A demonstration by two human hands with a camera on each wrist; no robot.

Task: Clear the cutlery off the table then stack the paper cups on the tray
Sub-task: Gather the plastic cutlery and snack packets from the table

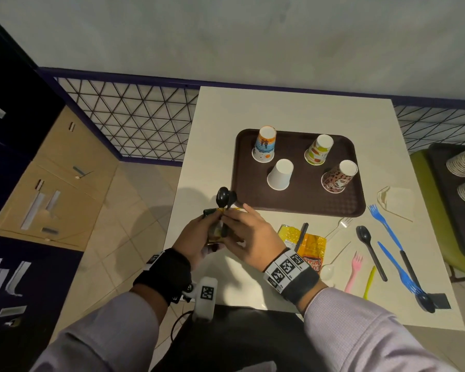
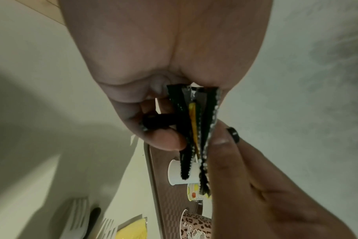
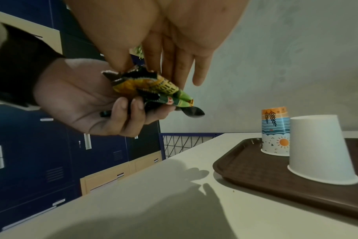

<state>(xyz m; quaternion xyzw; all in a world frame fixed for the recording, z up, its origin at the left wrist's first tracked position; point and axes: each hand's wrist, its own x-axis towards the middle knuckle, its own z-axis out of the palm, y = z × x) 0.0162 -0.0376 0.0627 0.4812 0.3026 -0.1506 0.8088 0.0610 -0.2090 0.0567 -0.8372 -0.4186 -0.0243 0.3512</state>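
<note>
1. The left hand (image 1: 196, 236) has its grip curled round two black spoons (image 1: 224, 197) and a crumpled green and yellow wrapper (image 3: 151, 88), all held up above the near left corner of the bench (image 1: 279, 108).
2. The spoon bowls stick out past the far side of that grip, pointing toward the tray (image 1: 301, 200).
3. The right hand (image 1: 249, 237) meets it from the right; its thumb and a finger pinch the top edge of the same wrapper, while the remaining fingers stay nearly straight.
4. Just beyond the two grips lies the brown tray, carrying four paper cups upside down and apart: a beach-print cup (image 1: 265, 145), a plain white cup (image 1: 279, 174), a fruit-print cup (image 1: 320, 150) and a leopard-print cup (image 1: 338, 177).
5. Right of the right grip, flat on the bench, lie two yellow packets (image 1: 310, 244) with a black stick across them.
6. Farther right lie a clear fork (image 1: 341, 225), a clear spoon (image 1: 329, 268), a black spoon (image 1: 371, 251), a pink fork (image 1: 355, 268), a yellow knife (image 1: 368, 283) and two blue forks (image 1: 387, 228).
7. A napkin (image 1: 396, 202) lies beyond them.
</note>
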